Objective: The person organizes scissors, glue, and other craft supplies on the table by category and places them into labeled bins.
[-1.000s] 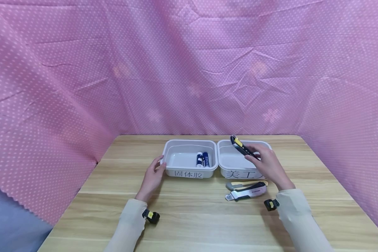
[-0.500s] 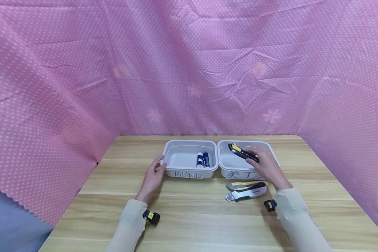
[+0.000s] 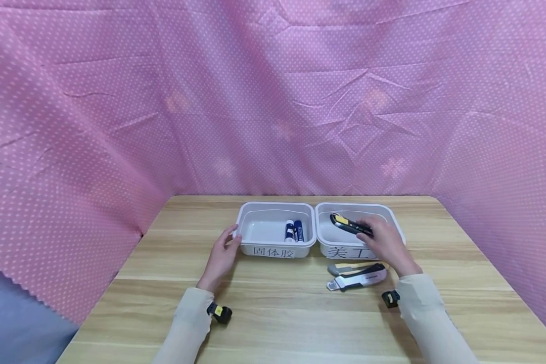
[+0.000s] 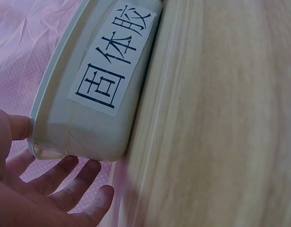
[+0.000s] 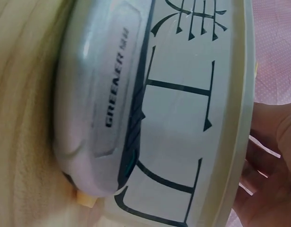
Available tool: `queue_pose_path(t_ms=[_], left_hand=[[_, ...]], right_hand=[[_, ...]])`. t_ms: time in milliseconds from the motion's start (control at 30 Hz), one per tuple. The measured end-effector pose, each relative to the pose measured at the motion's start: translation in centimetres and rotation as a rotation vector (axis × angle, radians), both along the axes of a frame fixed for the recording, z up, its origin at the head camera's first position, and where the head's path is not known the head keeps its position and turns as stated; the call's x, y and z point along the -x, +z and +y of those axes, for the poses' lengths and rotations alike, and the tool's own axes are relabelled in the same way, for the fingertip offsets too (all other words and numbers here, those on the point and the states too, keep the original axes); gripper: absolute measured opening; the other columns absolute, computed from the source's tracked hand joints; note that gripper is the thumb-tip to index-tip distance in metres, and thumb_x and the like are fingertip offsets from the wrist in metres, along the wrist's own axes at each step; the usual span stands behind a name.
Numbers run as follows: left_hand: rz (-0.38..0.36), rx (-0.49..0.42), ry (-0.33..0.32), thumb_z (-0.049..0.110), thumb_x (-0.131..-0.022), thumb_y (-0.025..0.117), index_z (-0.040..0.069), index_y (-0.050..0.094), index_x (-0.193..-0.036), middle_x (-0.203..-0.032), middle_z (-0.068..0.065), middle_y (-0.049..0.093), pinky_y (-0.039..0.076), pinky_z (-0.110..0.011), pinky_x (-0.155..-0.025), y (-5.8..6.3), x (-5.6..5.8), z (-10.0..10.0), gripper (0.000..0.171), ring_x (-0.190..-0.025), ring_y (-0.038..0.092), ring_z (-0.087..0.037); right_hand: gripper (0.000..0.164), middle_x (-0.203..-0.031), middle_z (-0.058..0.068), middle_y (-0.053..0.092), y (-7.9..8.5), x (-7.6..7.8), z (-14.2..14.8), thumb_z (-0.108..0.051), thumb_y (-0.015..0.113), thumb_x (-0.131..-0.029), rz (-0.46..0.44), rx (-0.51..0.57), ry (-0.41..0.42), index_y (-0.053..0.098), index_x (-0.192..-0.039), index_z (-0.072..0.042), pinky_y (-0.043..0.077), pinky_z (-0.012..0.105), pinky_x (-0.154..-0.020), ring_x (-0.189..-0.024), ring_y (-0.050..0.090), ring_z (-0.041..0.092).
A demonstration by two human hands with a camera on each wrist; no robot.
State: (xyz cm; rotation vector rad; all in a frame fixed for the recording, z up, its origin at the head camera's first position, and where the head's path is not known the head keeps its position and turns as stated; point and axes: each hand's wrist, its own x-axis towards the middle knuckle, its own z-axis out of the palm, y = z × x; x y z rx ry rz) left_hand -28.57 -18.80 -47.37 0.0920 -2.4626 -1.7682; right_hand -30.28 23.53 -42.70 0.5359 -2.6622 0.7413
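Note:
My left hand holds the front left corner of a white plastic bin, thumb at the rim, fingertips against its side wall in the left wrist view. Two blue-and-white glue sticks lie inside that bin. A second white bin stands close against its right side. My right hand grips a black-and-yellow utility knife by one end, low over this bin's inside; I cannot tell whether the knife touches the bottom. In the right wrist view, the bin wall hides the held knife.
In front of the right bin lie a silver-and-black utility knife and a yellow-and-grey one, side by side on the wooden table. Both bins have printed labels on their fronts. A pink dotted cloth hangs behind the table.
My right hand has lowered the utility knife into the right bin's opening, and the knife has turned flatter. The left hand keeps its place at the left bin.

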Motion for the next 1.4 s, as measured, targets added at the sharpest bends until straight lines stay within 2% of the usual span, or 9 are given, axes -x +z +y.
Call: queue_pose_path(t_ms=[333,567,800,1067,1400], left_hand=[[0.021,0.008,-0.002,0.035,-0.107,0.052,0.019,0.044,-0.154,-0.15,-0.025,0.049,0.045,-0.053,-0.113,-0.1,-0.1,0.0,0.05,-0.132,0.055,-0.042],[-0.01,-0.003,-0.006,0.035,-0.108,0.051,0.022,0.043,-0.155,-0.152,-0.021,0.048,0.044,-0.052,-0.114,0.0,0.0,0.0,0.049,-0.137,0.051,-0.041],[-0.003,-0.006,-0.009,0.033,-0.108,0.051,0.021,0.043,-0.155,-0.152,-0.022,0.048,0.044,-0.052,-0.114,0.0,0.0,0.0,0.049,-0.136,0.051,-0.04],[-0.004,0.004,-0.012,0.034,-0.108,0.05,0.02,0.042,-0.155,-0.152,-0.023,0.047,0.043,-0.053,-0.114,-0.1,0.0,-0.1,0.05,-0.137,0.05,-0.041],[0.018,0.015,0.001,0.033,-0.108,0.05,0.018,0.043,-0.155,-0.152,-0.025,0.048,0.044,-0.053,-0.113,-0.1,-0.2,0.0,0.05,-0.134,0.053,-0.043]], right_hand=[[0.032,-0.118,0.026,0.068,-0.3,0.0,0.0,-0.005,0.074,-0.091,-0.035,-0.006,-0.024,0.068,-0.121,0.003,0.054,0.059,-0.093,-0.107,0.065,0.042],[0.03,-0.122,0.024,0.068,-0.6,-0.1,0.1,-0.005,0.072,-0.094,-0.056,0.004,-0.034,0.068,-0.123,0.002,0.051,0.059,-0.099,-0.115,0.063,0.042],[0.029,-0.125,0.021,0.068,-0.7,-0.1,0.1,-0.004,0.071,-0.094,-0.082,0.004,-0.054,0.069,-0.123,-0.001,0.05,0.059,-0.102,-0.12,0.061,0.04],[0.027,-0.123,0.02,0.069,-1.0,0.0,0.2,-0.005,0.072,-0.094,-0.059,0.008,-0.047,0.069,-0.121,0.0,0.051,0.058,-0.101,-0.118,0.062,0.04],[0.023,-0.121,0.02,0.069,-1.0,-1.0,0.2,-0.006,0.07,-0.096,-0.011,0.024,-0.043,0.07,-0.118,-0.001,0.05,0.058,-0.102,-0.116,0.062,0.039]])
